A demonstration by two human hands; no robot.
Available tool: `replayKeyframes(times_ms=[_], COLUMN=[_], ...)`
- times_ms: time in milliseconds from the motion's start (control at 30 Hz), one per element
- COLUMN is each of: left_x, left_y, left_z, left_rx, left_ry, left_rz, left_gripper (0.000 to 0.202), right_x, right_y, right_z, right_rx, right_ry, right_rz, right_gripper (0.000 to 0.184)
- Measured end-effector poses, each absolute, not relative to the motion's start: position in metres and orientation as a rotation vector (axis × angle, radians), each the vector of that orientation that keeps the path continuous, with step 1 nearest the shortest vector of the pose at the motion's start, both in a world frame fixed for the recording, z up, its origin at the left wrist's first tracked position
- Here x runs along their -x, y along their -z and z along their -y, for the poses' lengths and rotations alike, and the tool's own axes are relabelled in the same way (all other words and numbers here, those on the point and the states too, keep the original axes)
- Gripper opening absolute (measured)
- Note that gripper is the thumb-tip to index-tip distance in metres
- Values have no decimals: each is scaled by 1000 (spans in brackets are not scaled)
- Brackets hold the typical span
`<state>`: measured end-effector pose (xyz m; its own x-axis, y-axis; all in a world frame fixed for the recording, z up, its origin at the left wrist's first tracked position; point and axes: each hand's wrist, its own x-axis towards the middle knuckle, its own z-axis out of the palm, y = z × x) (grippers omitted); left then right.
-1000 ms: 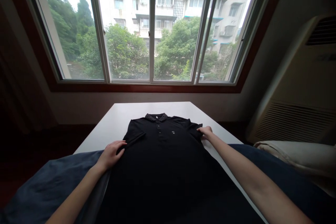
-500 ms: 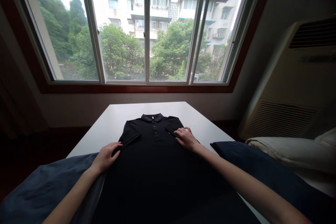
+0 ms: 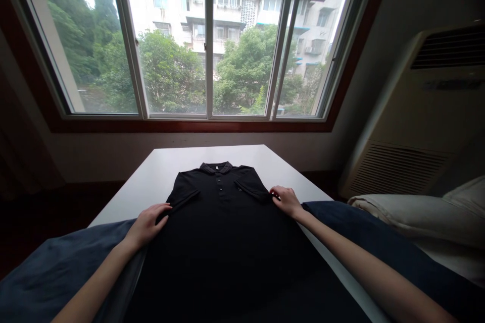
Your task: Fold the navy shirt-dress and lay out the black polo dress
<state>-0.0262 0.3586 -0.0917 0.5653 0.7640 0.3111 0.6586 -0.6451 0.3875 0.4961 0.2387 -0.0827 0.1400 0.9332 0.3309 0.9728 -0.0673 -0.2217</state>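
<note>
A black short-sleeved polo shirt point(image 3: 227, 242) lies spread front side up, its collar at the far end and both sleeves folded inward over the chest. At the left edge, just below the sleeve, my left hand point(image 3: 147, 224) rests its fingertips on the cloth, thumb apart from the fingers. My right hand point(image 3: 288, 203) is at the opposite edge by the other sleeve, its fingers curled on the shirt's side. The shirt's hem runs out of view at the bottom.
Under the shirt is a white table point(image 3: 132, 186). Blue-grey cloth point(image 3: 64, 257) lies at left; dark navy cloth point(image 3: 359, 232) and a folded cream fabric point(image 3: 397, 212) lie at right. Beyond stand a window point(image 3: 208, 119) and a tall air conditioner point(image 3: 409, 126).
My right hand has moved off the top of the sleeve, outward to the shirt's right edge. That sleeve now lies uncovered. My left hand stays by the left edge; the view has shifted slightly.
</note>
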Motion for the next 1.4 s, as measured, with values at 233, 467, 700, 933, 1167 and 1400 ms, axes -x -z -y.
replayKeyframes(times_ms=[233,467,700,933,1167,1400], left_x=[27,27,28,28,28,29], left_y=[92,94,94,95,92,92], left_z=[-359,-359,-360,-360,-358,-359], left_rx=[-2563,-2564,-2557,-2537,-2547,-2567], left_ry=[-669,-662,-696,-699,-703,-692], left_rz=[-1187,-1193,-1180,-1194,-1180,-1185], left_gripper=[37,38,37,36,34,37], right_x=[-508,-498,-425,-398,-401,-395], right_y=[86,63,55,101,107,104], right_z=[-230,-242,-287,-321,-317,-314], right_rx=[2156,2253,2091,2270,1999,2019], right_ry=[238,86,224,355,363,252], right_rz=[1755,1702,1973,1657,1609,1638], right_gripper=[20,27,45,25,36,34])
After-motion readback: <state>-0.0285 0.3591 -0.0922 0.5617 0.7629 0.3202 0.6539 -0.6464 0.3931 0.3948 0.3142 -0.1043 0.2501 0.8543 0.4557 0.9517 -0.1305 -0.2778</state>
